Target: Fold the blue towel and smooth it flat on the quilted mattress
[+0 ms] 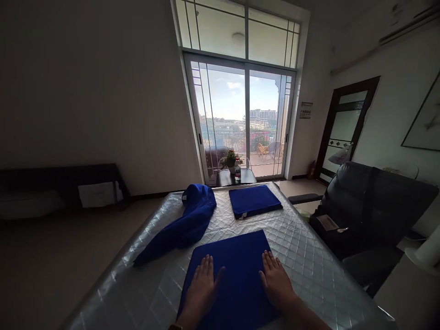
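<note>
At six o'clock on the table [305,256], flat beneath both hands: a blue cloth [240,275], seemingly folded, with a rounded far corner towards eleven, a sharper one towards one, and a near edge out of view. Looks light and soft, probably too limp to hold its shape if lifted by one corner; hardly fragile, perhaps apt to slide on the shiny cover. Best held by both side edges at once, near nine and three o'clock, with any layers pinched together. Left hand [202,284] laid on the left half, fingers [208,263] straight and close, thumb splayed inward; right hand [277,279] over the right edge, likewise flat; nothing gripped by either. Just past twelve from there, a blue bundle [255,200], matt and rectangular, with a small white label [244,215] on its near edge. Towards ten, a rumpled garment-like piece [192,224], also blue, tapering to a point. All around, silvery covering, glossy and quilted in diamonds. Off at three, a black chair [385,197], smooth and leather-like.
</note>
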The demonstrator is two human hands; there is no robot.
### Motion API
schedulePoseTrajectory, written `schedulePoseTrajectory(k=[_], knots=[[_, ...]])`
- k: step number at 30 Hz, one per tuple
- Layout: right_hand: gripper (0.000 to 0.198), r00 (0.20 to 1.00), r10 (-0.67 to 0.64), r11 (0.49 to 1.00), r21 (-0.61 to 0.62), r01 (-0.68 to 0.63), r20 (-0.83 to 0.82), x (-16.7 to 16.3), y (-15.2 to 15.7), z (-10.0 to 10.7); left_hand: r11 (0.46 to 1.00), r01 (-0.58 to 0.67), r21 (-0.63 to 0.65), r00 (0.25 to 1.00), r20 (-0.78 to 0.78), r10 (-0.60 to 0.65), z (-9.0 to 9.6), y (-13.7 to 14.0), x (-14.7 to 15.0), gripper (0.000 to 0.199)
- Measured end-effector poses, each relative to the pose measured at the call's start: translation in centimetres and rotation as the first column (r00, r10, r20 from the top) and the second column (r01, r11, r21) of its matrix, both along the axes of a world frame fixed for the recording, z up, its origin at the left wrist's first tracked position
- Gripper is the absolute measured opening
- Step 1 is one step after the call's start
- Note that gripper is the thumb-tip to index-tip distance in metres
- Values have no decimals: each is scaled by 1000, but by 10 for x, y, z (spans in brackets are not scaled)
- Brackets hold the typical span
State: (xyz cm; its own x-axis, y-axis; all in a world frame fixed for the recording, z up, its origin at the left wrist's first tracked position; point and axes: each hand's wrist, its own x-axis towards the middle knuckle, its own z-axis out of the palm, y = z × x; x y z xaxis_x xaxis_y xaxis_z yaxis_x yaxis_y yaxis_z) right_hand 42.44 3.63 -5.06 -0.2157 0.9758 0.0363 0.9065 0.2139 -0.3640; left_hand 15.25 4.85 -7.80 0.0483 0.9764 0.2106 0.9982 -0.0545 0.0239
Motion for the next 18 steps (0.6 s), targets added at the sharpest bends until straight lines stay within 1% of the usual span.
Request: schedulePoseTrajectory(k=[2,3,5,7,8,9,11,13,16,18], knots=[[64,1000,-11,1000,14,11,2,1,-4,-8,994,96,-52,989,117,-89,15,-1,40,71],[63,1000,-15,999,29,14,7,1,-4,-11,983,175,-58,970,181,-162,21,-2,62,72],[60,1000,-3,997,76,1,27,2,-3,-19,939,339,-53,912,264,-314,27,-4,103,72],[58,999,19,993,120,-25,49,4,-2,-24,889,457,-37,854,297,-427,25,-5,131,70],[59,998,28,990,135,-36,56,4,-1,-26,874,486,-23,837,300,-458,22,-5,138,70],[59,998,36,989,142,-44,59,5,-1,-27,869,494,-3,831,296,-471,19,-5,141,70],[58,998,33,990,133,-39,51,5,-1,-26,888,458,40,849,274,-451,11,-6,132,72],[59,999,14,995,102,-18,32,5,-1,-22,920,389,42,891,239,-387,8,-7,106,73],[62,1000,-12,999,45,11,12,3,-3,-15,977,210,-41,964,177,-200,10,-14,51,72],[62,1000,-11,1000,20,10,7,2,-3,-11,994,62,-86,989,138,-49,11,-24,12,70]])
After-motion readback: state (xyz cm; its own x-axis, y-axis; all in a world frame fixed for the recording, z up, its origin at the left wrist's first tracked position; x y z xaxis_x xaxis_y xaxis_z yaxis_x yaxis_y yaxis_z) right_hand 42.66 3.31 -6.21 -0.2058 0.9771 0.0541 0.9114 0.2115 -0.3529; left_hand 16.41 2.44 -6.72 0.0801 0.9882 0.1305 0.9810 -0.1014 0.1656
